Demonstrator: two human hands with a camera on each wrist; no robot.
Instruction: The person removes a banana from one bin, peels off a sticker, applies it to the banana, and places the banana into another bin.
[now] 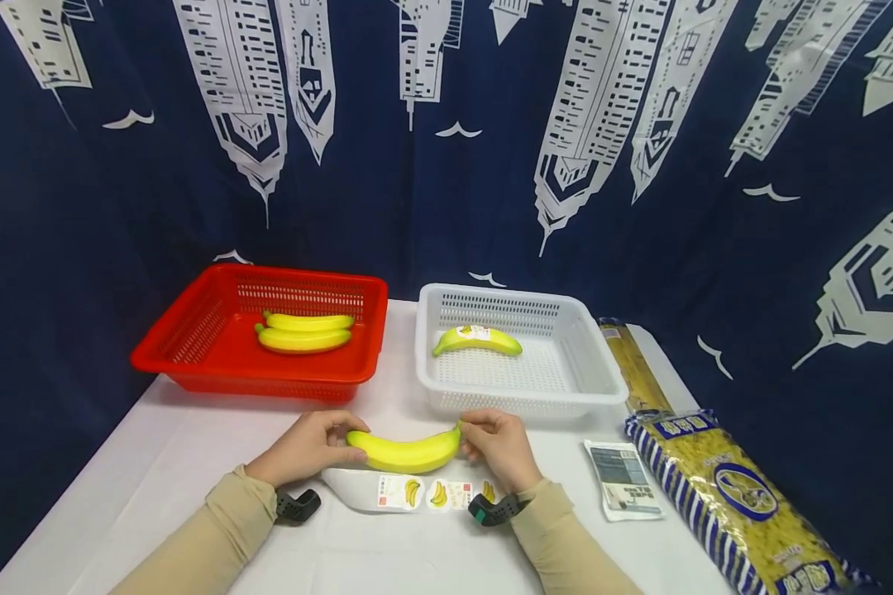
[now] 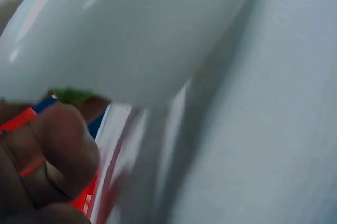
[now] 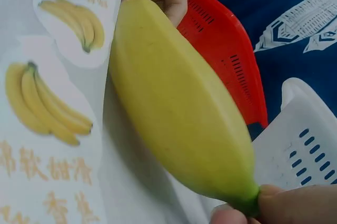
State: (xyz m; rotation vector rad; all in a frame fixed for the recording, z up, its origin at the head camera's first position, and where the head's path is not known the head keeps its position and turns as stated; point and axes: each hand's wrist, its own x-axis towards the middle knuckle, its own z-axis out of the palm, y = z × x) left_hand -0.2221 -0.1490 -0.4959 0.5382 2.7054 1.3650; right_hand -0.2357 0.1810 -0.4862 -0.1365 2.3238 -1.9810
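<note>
Clearly left fingers [image 1: 348, 454] and right fingers [image 1: 482, 418] pinched on one banana [image 1: 405, 453], basketed bananas [image 1: 305, 341] only in head view.

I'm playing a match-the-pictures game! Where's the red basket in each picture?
Head: the red basket is left of centre, beyond the left hand.
Left wrist: only bits of it peek out at the lower left, around the fingers.
Right wrist: it's at the top, right of centre, partly hidden behind the held banana.
Shared landmark: the left hand, which shows at least partly in all three.
</note>
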